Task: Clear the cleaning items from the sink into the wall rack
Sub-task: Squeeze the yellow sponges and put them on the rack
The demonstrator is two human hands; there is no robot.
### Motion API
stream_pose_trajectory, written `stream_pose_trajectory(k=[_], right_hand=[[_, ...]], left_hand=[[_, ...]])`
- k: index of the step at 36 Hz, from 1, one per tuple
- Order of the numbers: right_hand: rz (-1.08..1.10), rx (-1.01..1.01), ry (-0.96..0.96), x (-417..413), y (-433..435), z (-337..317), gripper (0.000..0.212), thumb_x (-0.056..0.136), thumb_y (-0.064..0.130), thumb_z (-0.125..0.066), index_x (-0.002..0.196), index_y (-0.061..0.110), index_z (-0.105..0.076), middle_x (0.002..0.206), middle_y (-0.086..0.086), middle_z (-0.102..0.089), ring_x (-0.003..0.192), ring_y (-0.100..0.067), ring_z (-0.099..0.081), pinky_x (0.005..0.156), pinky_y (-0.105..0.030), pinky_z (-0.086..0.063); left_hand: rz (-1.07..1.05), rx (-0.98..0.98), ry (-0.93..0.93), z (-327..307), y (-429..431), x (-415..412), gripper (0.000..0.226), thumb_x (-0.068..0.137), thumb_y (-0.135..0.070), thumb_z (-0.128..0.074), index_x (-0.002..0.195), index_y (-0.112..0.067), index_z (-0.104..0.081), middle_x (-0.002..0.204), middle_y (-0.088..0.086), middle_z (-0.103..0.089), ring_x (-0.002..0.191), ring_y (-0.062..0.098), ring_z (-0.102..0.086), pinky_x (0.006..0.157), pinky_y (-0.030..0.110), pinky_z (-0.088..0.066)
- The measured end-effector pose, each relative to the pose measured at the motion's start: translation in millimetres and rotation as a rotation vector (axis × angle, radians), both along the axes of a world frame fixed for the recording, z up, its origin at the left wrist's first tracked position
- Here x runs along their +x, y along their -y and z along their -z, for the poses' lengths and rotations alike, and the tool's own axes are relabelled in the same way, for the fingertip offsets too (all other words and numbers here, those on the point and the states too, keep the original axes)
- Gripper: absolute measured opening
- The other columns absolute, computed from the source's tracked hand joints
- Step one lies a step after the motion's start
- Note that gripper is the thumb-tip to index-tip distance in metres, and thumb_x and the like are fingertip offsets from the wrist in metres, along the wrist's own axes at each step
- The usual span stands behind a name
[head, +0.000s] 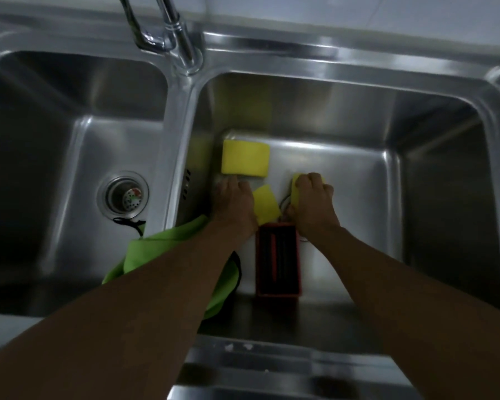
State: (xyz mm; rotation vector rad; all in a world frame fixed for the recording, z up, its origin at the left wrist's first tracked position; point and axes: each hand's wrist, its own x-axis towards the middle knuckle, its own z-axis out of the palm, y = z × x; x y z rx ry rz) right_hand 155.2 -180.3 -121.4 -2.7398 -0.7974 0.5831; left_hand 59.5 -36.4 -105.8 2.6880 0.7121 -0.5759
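While both hands reach into the stainless steel sink (344, 90), the right hand (311, 202) curls its grip around a yellow sponge (296, 183); the left hand (234, 202) lies fingers-down, its grip unclear. Between them lies a smaller yellow sponge (266, 203), a rectangular one (245, 161) beyond, a red tray (277, 259) nearer, a green cloth (168, 243) under the left forearm.

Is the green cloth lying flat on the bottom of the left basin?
No, the green cloth is draped over the divider between the two basins, under the left arm.

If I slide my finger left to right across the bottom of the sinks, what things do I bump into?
Drain strainer → green cloth → left hand → small yellow sponge → right hand, closed on another yellow sponge.
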Motion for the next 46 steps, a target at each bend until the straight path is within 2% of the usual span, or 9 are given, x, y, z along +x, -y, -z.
stream_pose_trajectory(k=[3, 6, 12, 16, 21, 27, 31, 35, 46], right_hand=[[-0.001, -0.008, -0.080, 8, 0, -11, 0.055, 0.070, 0.008, -0.075, 0.118, 0.001, -0.049, 0.125, -0.019, -0.044, 0.102, -0.037, -0.046, 0.084, -0.037, -0.033], [0.042, 0.038, -0.123, 13, 2, -21, 0.056, 0.071, 0.013, -0.076, 0.121, 0.005, -0.052, 0.128, -0.016, -0.045, 0.107, -0.040, -0.048, 0.084, -0.036, -0.039], [0.117, 0.217, -0.090, 4, 8, -57, 0.056, 0.071, 0.025, -0.076, 0.124, 0.012, -0.061, 0.135, -0.011, -0.053, 0.115, -0.037, -0.055, 0.093, -0.037, -0.048], [0.133, 0.347, -0.041, -8, 15, -88, 0.052, 0.074, 0.025, -0.073, 0.125, 0.020, -0.065, 0.141, -0.005, -0.054, 0.124, -0.024, -0.055, 0.101, -0.028, -0.044], [0.158, 0.541, 0.047, -25, 17, -131, 0.049, 0.074, 0.029, -0.073, 0.123, 0.025, -0.068, 0.142, 0.000, -0.055, 0.125, -0.017, -0.056, 0.106, -0.027, -0.043], [0.103, 0.615, 0.083, -48, 7, -173, 0.050, 0.075, 0.027, -0.075, 0.124, 0.028, -0.067, 0.143, 0.005, -0.053, 0.127, -0.012, -0.052, 0.104, -0.010, -0.033], [0.056, 0.642, 0.069, -62, 0, -191, 0.050, 0.076, 0.033, -0.070, 0.126, 0.031, -0.065, 0.146, 0.006, -0.049, 0.131, -0.012, -0.049, 0.110, -0.024, -0.039], [0.036, 0.653, 0.052, -67, -5, -198, 0.051, 0.077, 0.033, -0.070, 0.127, 0.031, -0.064, 0.147, 0.005, -0.048, 0.132, -0.014, -0.048, 0.111, -0.028, -0.040], [0.015, 0.594, 0.032, -70, -12, -190, 0.060, 0.078, 0.035, -0.073, 0.135, 0.025, -0.058, 0.146, -0.006, -0.046, 0.132, -0.025, -0.048, 0.106, -0.043, -0.045]], left_hand=[[-0.258, -0.305, -0.022, -13, 0, -3, 0.079, 0.077, -0.015, -0.071, 0.141, 0.000, -0.028, 0.137, 0.022, -0.040, 0.126, 0.040, -0.044, 0.092, 0.039, -0.043], [-0.379, -0.435, -0.030, -22, 1, -8, 0.097, 0.083, -0.017, -0.066, 0.153, -0.004, 0.000, 0.141, 0.024, -0.044, 0.121, 0.041, -0.051, 0.079, 0.038, -0.045], [-0.513, -0.607, 0.110, -54, 0, -15, 0.099, 0.084, -0.005, -0.061, 0.155, -0.036, 0.000, 0.112, 0.003, -0.050, 0.096, 0.033, -0.061, 0.073, 0.042, -0.056], [-0.605, -0.801, 0.212, -76, -1, -18, 0.092, 0.086, 0.000, -0.058, 0.152, -0.048, -0.015, 0.109, -0.001, -0.057, 0.090, 0.028, -0.066, 0.066, 0.055, -0.060], [-0.774, -1.056, 0.321, -103, -2, -21, 0.075, 0.087, 0.003, -0.060, 0.143, -0.042, -0.039, 0.126, 0.004, -0.053, 0.103, 0.030, -0.063, 0.068, 0.056, -0.061], [-0.915, -1.248, 0.426, -142, -2, -26, 0.046, 0.095, -0.008, -0.052, 0.131, -0.036, -0.052, 0.129, 0.004, -0.056, 0.107, 0.037, -0.064, 0.070, 0.059, -0.059], [-0.931, -1.283, 0.457, -162, -3, -31, 0.032, 0.099, -0.022, -0.045, 0.125, -0.036, -0.057, 0.127, 0.011, -0.060, 0.109, 0.038, -0.064, 0.071, 0.061, -0.058], [-0.903, -1.273, 0.487, -174, -3, -32, 0.029, 0.100, -0.029, -0.042, 0.123, -0.035, -0.059, 0.127, 0.014, -0.061, 0.108, 0.038, -0.065, 0.076, 0.066, -0.055], [-0.846, -1.290, 0.509, -185, -1, -34, 0.030, 0.099, -0.047, -0.044, 0.122, -0.036, -0.061, 0.127, 0.011, -0.061, 0.109, 0.037, -0.066, 0.076, 0.058, -0.058]])
